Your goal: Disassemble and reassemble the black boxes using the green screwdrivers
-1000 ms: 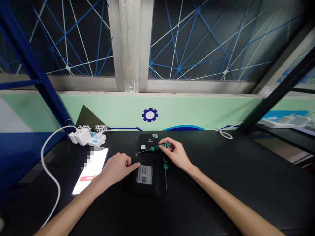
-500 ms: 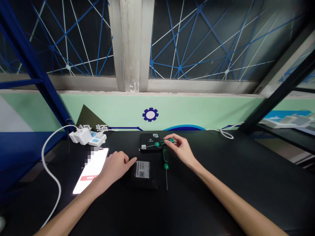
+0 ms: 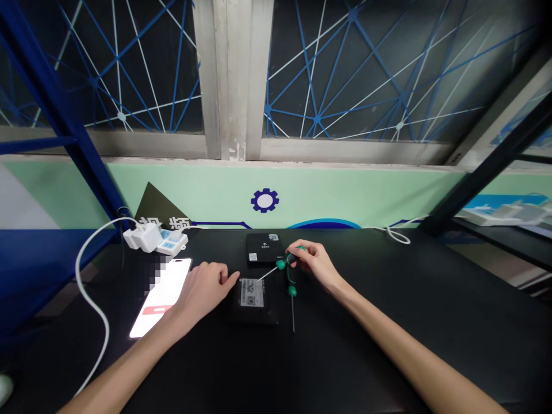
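My right hand (image 3: 314, 260) pinches a screwdriver (image 3: 280, 264) with a green and black handle. Its thin metal shaft slants down to the left, and the tip appears over the white label of a flat black device (image 3: 252, 294). At that device's upper left corner is the thumb of my left hand (image 3: 209, 283); the other fingers are bent and apart from the thumb, gripping nothing visible. Below my right hand lies a second green-handled screwdriver (image 3: 292, 292), shaft towards me, its handle top partly covered. A black box (image 3: 264, 248) with white print sits behind the device.
A lit phone (image 3: 161, 299) lies left of my left hand, partly under that forearm. Behind it are a white power strip (image 3: 171, 244) and a white plug adapter (image 3: 144, 237). A white cable (image 3: 92, 302) curves along the left. The green wall (image 3: 215, 192) borders the black table (image 3: 371, 368).
The screwdriver in my right hand has swung from in front of the black box to pointing down at the device's label. My left hand has barely moved.
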Demonstrator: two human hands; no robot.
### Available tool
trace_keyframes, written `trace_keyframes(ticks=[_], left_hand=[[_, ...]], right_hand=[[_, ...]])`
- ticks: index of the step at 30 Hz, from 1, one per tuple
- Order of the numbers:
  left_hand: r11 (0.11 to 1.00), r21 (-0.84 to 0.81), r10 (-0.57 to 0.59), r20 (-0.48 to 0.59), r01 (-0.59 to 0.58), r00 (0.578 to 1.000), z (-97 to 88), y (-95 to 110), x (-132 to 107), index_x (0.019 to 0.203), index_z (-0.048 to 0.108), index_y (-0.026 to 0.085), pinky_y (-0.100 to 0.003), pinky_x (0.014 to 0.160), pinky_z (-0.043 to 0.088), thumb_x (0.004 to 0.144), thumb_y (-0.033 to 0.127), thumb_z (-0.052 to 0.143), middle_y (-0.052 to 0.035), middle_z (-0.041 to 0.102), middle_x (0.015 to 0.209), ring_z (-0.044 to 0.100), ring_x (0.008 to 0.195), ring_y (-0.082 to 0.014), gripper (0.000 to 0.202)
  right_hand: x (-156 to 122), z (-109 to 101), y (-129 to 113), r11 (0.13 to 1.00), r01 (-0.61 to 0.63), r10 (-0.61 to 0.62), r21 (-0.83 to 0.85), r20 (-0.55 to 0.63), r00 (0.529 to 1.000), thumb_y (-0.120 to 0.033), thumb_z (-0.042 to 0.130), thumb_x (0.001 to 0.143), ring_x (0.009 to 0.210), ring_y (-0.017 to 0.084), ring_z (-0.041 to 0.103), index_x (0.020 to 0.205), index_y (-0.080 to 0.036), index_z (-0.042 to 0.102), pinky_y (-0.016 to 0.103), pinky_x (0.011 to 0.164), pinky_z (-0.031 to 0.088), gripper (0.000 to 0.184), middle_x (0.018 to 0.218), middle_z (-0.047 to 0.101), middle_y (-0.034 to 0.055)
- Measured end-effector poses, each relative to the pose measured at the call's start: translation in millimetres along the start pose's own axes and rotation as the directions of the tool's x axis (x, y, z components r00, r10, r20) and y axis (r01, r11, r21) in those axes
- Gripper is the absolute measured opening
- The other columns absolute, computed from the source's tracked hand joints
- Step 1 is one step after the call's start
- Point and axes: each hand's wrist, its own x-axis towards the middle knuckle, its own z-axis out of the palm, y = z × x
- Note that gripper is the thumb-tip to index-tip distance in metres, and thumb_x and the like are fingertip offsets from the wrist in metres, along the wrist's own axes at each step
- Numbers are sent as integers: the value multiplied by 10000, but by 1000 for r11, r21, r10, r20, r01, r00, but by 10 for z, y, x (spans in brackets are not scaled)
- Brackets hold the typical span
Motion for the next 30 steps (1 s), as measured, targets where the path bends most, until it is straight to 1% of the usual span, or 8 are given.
trace_keyframes(ticks=[2,5,9,12,17,19,24,30], left_hand=[[999,-32,13,-7,-13,1000,-44,16,-3,632,460,232,-262,497,271,906,483,491,34,508,527,492,495,-161,373],[991,-81,106,5,-105,994,-81,32,-13,757,587,242,-251,506,291,903,387,492,48,519,538,506,495,-149,226],[963,-120,246,31,-240,969,-64,27,-28,872,715,255,-242,538,335,893,306,490,55,500,522,494,473,-130,232],[944,-125,310,29,-304,950,-48,19,-34,922,770,263,-238,568,366,865,245,516,56,510,508,503,475,-121,260],[926,-144,355,12,-350,935,-53,22,-47,980,804,292,-243,571,380,847,189,535,27,691,671,574,540,-120,317],[922,-143,367,16,-361,930,-54,24,-50,1003,804,302,-248,578,385,857,189,529,16,726,739,597,576,-128,331],[921,-133,371,22,-365,928,-60,28,-54,991,806,297,-251,565,375,843,180,532,14,710,705,580,565,-128,333],[896,-213,400,5,-390,917,-76,36,-58,896,806,260,-234,546,381,845,209,534,31,617,580,526,496,-110,282]], right_hand=[[1,14,18,1000,-10,10,3,-4,1000,-506,706,742,460,119,509,754,-153,659,218,430,231,357,520,598,7],[5,18,39,1000,-11,12,5,-15,1000,-524,714,737,463,131,525,756,-158,652,221,432,219,371,508,594,4],[18,3,68,1000,2,-2,-5,-25,1000,-537,708,752,451,128,512,766,-157,660,225,437,218,383,504,599,6],[26,-3,83,1000,5,-6,-15,-26,1000,-542,706,757,430,113,474,774,-155,663,226,437,214,390,504,600,4],[26,5,77,1000,8,-9,-20,-33,999,-546,702,760,448,122,491,770,-152,661,227,431,211,397,504,593,9],[26,9,77,1000,10,-11,-27,-38,999,-545,699,761,440,122,484,767,-153,662,229,428,214,393,501,593,8],[33,3,98,999,11,-12,-39,-43,999,-554,690,762,411,108,437,773,-153,668,230,429,210,402,492,593,5],[34,1,89,1000,8,-9,-26,-57,998,-569,697,749,417,109,438,783,-155,668,234,432,208,416,508,606,11]])
